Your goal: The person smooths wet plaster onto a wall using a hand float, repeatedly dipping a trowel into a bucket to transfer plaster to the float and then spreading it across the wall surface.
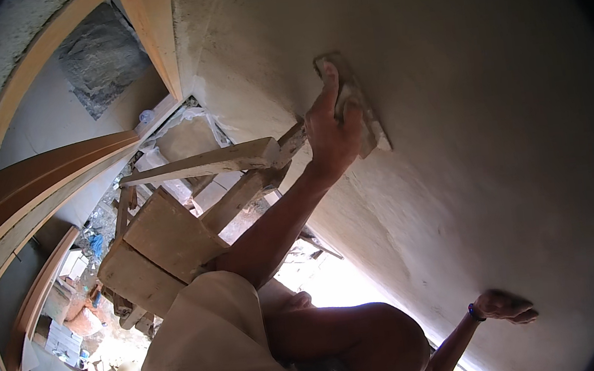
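Observation:
My left hand [334, 124] is wrapped round a plastering float [377, 132], a flat, grey, rectangular tool. The float lies against the smooth grey-brown plastered wall [470, 166]. At the lower right, my right hand [499, 304] is held close to the same wall, with a bluish band at the wrist. Its fingers are curled around or beneath something dark; shadow hides what it is, and I cannot tell whether the hand touches the wall.
Rough timber beams and boards [150, 246] form a platform beside my left arm, one beam end near the wall. Wooden frames [141, 35] stand at the left. Far below lie rubble, a blue scrap and pale blocks [63, 340]. Bright light enters past the wall's lower edge.

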Available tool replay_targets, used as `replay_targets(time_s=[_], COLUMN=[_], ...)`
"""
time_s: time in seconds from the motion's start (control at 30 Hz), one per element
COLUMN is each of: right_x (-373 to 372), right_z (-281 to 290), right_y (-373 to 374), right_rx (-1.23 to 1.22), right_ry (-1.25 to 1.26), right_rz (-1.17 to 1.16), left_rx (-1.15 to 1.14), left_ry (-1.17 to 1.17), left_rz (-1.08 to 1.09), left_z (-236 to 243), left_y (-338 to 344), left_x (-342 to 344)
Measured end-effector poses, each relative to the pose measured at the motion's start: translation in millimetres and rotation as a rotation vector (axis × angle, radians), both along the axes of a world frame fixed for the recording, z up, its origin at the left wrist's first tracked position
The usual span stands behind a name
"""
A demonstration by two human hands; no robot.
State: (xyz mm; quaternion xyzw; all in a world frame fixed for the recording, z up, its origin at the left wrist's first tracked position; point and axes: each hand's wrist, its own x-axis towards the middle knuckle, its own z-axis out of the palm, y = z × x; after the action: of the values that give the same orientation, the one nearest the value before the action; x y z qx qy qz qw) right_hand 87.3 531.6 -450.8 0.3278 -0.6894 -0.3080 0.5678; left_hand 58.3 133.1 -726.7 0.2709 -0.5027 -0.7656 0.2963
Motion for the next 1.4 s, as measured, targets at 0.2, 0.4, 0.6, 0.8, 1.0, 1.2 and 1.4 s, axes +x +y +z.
replay_targets(time_s=[0.2,0.4,0.6,0.8,1.0,1.2,1.4], right_x=[0.8,0.9,-2.7,-2.2,-2.1,2.5,0.0], right_z=[-3.7,-1.0,-1.2,-5.6,-5.0,-5.7,-3.9], right_y=[2.8,4.4,6.3,-2.2,-10.7,-1.6,-5.5], right_rx=[-0.081,-0.084,-0.112,-0.114,-0.116,-0.135,-0.125], right_ry=[-0.014,0.005,-0.047,0.014,-0.018,0.013,-0.059], right_rz=[-0.029,-0.058,0.047,-0.018,0.044,-0.016,0.055], left_rx=[-0.549,-0.329,-0.679,-0.367,-0.624,-0.276,-0.753], left_ry=[0.146,0.171,0.207,0.135,0.125,0.173,0.161], left_rz=[-0.069,0.144,-0.111,0.116,-0.252,0.056,-0.005], left_z=[46.6,23.0,77.3,60.1,57.4,92.2,88.2], left_y=[62.3,-15.8,48.2,-19.2,40.9,-35.5,5.7], left_x=[28.7,-13.6,27.3,-4.6,27.9,-11.4,14.6])
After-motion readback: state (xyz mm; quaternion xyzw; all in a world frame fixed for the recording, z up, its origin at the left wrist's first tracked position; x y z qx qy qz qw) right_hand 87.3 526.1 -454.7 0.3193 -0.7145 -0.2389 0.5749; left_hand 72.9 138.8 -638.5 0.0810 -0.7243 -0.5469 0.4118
